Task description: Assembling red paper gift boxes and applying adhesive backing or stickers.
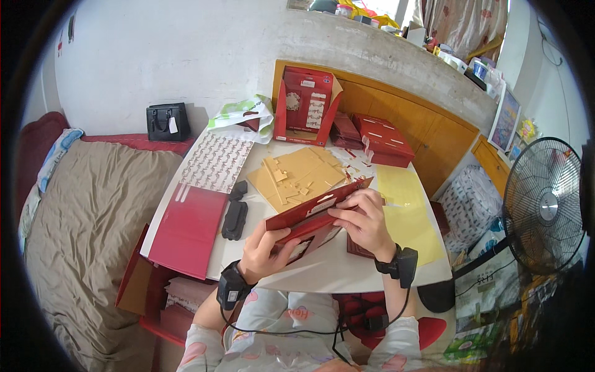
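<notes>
A flat, dark red cardboard package [310,214] with a white-edged hang slot is held tilted above the near part of the white table [297,282]. My left hand [263,251] grips its left end, thumb on the near side and fingers behind. At the other end, my right hand [364,220] has its fingers bent over the upper edge, pinching it. The package's near face has a pale printed patch, partly covered by my left thumb. Under my right hand, another dark red piece [359,249] lies on the table, mostly hidden.
Yellowish cardboard [291,177] with loose scraps lies beyond the package. A red display box [308,105] and stacked red boxes [385,141] stand at the back. Left are a red sheet [189,229] and a black object [234,220]. A fan [545,204] stands right.
</notes>
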Demonstrator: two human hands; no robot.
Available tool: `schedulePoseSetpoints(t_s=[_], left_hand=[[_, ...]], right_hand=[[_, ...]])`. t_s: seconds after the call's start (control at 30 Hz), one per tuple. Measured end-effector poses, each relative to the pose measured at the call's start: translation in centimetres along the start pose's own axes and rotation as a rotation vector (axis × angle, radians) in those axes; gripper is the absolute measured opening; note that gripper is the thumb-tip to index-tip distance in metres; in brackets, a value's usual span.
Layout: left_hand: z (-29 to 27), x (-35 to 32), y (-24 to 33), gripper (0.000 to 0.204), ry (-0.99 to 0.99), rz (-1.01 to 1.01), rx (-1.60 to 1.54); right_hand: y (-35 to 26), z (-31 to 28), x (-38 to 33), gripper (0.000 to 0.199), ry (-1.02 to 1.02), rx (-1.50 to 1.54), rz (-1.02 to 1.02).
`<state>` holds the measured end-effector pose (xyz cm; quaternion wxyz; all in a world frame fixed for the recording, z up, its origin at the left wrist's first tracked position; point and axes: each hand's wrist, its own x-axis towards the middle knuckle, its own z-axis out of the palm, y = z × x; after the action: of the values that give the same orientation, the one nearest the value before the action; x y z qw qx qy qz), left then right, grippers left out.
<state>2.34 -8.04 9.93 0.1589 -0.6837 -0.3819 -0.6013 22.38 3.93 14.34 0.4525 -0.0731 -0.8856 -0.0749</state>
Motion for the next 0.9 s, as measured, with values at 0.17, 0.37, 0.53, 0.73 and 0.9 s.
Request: schedulePoseSetpoints(t_s=[0.17, 0.37, 0.53, 0.73, 0.9], left_hand=[[-0.2, 0.3, 0.7, 0.025, -0.058, -0.116, -0.048], [0.2, 0.8, 0.9, 0.021, -0.032, -0.032, -0.065], [-0.1, 0.2, 0.8, 0.023, -0.067, -0.135, -0.136], [-0.4, 0.6, 0.7, 0.019, -0.067, -0.117, -0.106], [-0.5, 0.9, 0.7, 0.017, -0.047, -0.082, -0.104]], right_hand=[[-0.7, 0.2, 0.2, 0.030, -0.020, 0.089, 0.030], [-2.9, 1.8, 0.8, 0.026, -0.008, 0.169, -0.049], [-1.7, 1.2, 0.3, 0.025, 0.013, 0.118, -0.007], [0.5, -0.1, -1.1, 0.025, 0.048, 0.052, 0.157], [1.7, -0.2, -1.5, 0.025, 0.079, 0.038, 0.190]])
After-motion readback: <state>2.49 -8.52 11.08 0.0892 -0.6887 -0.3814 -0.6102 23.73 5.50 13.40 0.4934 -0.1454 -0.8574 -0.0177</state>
